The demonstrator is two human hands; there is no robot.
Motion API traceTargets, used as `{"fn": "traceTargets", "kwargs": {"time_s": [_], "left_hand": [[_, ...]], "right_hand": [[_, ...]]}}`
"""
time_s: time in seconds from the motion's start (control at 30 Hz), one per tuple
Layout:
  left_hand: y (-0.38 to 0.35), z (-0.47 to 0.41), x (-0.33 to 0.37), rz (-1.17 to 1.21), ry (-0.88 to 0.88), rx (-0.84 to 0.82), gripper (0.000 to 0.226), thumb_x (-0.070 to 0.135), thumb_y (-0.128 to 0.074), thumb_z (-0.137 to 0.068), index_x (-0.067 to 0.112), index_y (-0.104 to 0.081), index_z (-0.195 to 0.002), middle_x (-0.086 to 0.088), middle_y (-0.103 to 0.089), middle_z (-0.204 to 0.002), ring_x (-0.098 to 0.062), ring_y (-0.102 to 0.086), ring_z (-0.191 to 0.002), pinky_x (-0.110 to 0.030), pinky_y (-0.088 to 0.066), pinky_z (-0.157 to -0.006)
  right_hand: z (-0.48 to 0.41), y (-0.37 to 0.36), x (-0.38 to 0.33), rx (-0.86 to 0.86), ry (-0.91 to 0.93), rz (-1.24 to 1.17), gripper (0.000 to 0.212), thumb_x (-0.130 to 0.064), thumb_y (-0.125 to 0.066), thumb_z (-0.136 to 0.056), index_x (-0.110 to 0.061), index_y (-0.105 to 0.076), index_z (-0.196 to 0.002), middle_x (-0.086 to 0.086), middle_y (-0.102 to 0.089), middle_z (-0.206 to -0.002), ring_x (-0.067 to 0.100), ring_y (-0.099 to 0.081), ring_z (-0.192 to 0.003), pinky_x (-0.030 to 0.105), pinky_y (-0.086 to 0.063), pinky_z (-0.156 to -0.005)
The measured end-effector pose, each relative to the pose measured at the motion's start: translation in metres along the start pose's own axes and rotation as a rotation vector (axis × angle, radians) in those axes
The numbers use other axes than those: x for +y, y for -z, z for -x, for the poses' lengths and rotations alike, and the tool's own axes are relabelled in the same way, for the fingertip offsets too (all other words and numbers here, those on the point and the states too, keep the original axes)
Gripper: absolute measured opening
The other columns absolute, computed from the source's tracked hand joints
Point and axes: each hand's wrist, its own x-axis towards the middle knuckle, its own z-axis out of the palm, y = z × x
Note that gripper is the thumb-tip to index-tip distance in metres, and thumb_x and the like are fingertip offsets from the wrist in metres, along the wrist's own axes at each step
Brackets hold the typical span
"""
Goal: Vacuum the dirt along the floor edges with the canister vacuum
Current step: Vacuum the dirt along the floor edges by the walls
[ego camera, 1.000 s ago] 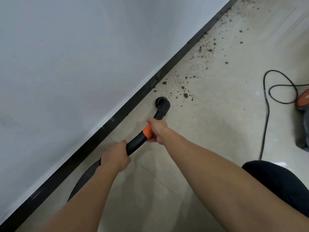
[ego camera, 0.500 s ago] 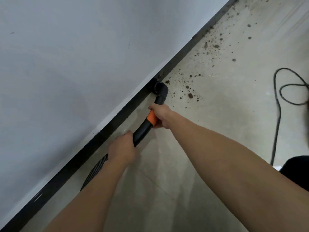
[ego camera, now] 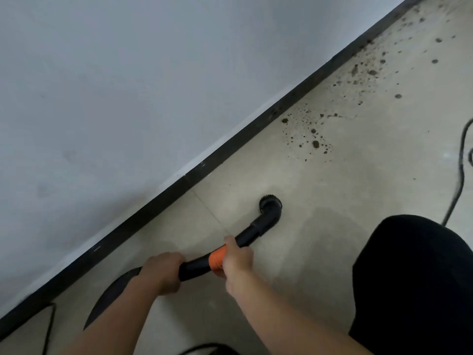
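- The left hand [ego camera: 163, 274] is curled tight round the rear of the black wand [ego camera: 194, 267], knuckles up, just where the ribbed hose [ego camera: 110, 295] joins it.
- The right hand [ego camera: 236, 260] grips the same wand further forward, its fingers wrapped over the orange band [ego camera: 217, 260]. The thumb side is turned away, so I cannot see how the thumb lies.
- Past the right hand the wand runs up to an elbow bend and ends in a round brush nozzle [ego camera: 270, 204]. The nozzle points down at the pale tiled floor [ego camera: 332, 226] and seems to rest on it, though from here the contact is hard to judge.
- The nozzle sits apart from the black baseboard [ego camera: 230, 149], out on the open tile.
- The dirt [ego camera: 315, 143] lies beyond the nozzle as brown crumbs and specks. They are scattered beside the baseboard and carry on along it toward the far corner.
- Above the baseboard rises a plain grey-white wall [ego camera: 128, 85].
- The hose curves away low to the left, behind the left forearm.
- A thin black cable [ego camera: 460, 175] snakes over the floor at the right edge, and another cable stretch [ego camera: 50, 326] lies near the baseboard at lower left.
- The person's knee in dark cloth [ego camera: 414, 278] fills the lower right.
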Motion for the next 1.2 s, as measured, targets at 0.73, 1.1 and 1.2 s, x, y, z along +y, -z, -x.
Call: {"fn": "traceTargets", "kwargs": {"time_s": [0.73, 1.1, 1.2], "left_hand": [[0.002, -0.005, 0.012, 0.373, 0.067, 0.501, 0.030, 0.022, -0.065, -0.078, 0.025, -0.049, -0.103, 0.001, -0.059, -0.086, -0.018, -0.059, -0.077, -0.033, -0.052, -0.069], [0.022, -0.026, 0.051, -0.008, -0.129, 0.373, 0.023, 0.016, -0.053, -0.079, 0.029, -0.047, -0.097, 0.007, -0.048, -0.086, -0.018, -0.051, -0.091, -0.033, -0.030, -0.074], [0.044, -0.039, 0.089, -0.045, -0.241, 0.391, 0.021, 0.014, -0.052, -0.079, 0.028, -0.047, -0.094, 0.005, -0.051, -0.088, -0.022, -0.053, -0.102, -0.036, -0.034, -0.084]], "right_hand": [[-0.022, -0.041, -0.099, -0.251, 0.165, 0.275, 0.039, -0.031, -0.056, -0.093, -0.011, -0.048, -0.125, 0.010, -0.055, -0.102, 0.029, -0.059, -0.087, 0.032, -0.051, -0.046], [-0.037, 0.035, -0.057, -0.040, 0.068, -0.157, 0.022, -0.029, -0.060, -0.092, -0.009, -0.052, -0.099, 0.007, -0.056, -0.087, 0.025, -0.060, -0.082, 0.047, -0.060, -0.073], [-0.049, 0.073, -0.070, 0.110, 0.075, -0.201, 0.029, -0.028, -0.061, -0.091, -0.005, -0.054, -0.108, 0.007, -0.057, -0.084, 0.027, -0.059, -0.082, 0.044, -0.058, -0.068]]}}
